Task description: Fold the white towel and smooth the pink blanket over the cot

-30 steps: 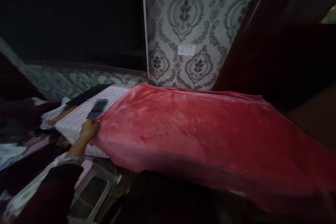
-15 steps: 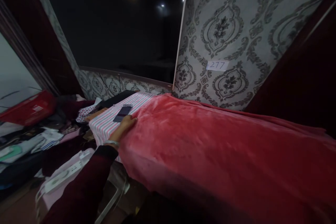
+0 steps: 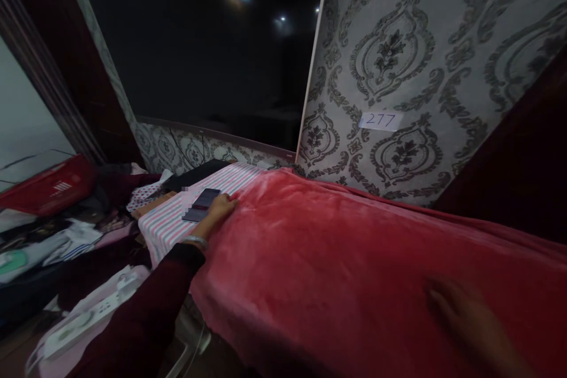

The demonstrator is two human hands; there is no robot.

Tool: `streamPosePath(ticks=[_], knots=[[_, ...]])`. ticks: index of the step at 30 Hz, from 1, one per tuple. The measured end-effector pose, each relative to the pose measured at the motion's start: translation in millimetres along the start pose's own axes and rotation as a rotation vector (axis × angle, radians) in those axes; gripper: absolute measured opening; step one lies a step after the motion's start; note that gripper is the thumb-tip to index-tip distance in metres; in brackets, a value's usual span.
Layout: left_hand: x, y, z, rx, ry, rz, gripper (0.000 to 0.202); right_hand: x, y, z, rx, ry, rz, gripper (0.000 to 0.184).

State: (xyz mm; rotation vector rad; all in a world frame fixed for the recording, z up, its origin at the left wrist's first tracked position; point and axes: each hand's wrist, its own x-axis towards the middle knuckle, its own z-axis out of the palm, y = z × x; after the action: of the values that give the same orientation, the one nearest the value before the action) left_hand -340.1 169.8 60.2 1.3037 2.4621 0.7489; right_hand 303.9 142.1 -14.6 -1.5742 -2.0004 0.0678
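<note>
A plush red blanket (image 3: 319,254) is spread over a long raised surface. At its left edge my left hand (image 3: 219,209) is closed on the blanket, fingers bent around the cloth. Just left of that hand lies a dark smartphone (image 3: 206,198) on a pink, grey and white striped cloth (image 3: 166,218); part of this cloth goes under the blanket. Low on the right my right hand (image 3: 465,313) is over the blanket, blurred, with its thumb apart from the fingers. Nothing shows in it, and I cannot tell whether it touches the fabric.
A large dark television (image 3: 204,41) hangs on the patterned wall behind, beside a paper label (image 3: 381,120) reading 277. To the left are a red bag (image 3: 53,186) and heaped clothes (image 3: 75,242). A white power strip (image 3: 86,322) lies near my left forearm.
My right hand has come into view at the lower right, over the blanket. My left hand stays at the blanket's left edge. The view has shifted slightly.
</note>
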Motion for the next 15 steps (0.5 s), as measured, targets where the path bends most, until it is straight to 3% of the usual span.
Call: streamPosePath(ticks=[4,8,15], knots=[[28,30,6.9,-0.013,-0.044,0.0,0.02,28,-11,36,0.011,0.028,-0.043,0.044],[54,58,19.8,-0.056,-0.061,-0.025,0.013,28,-9,66,-0.06,0.108,0.0,0.049],[76,87,40.9,-0.281,-0.068,0.011,0.023,21,1,67,-0.075,0.095,0.018,0.051]])
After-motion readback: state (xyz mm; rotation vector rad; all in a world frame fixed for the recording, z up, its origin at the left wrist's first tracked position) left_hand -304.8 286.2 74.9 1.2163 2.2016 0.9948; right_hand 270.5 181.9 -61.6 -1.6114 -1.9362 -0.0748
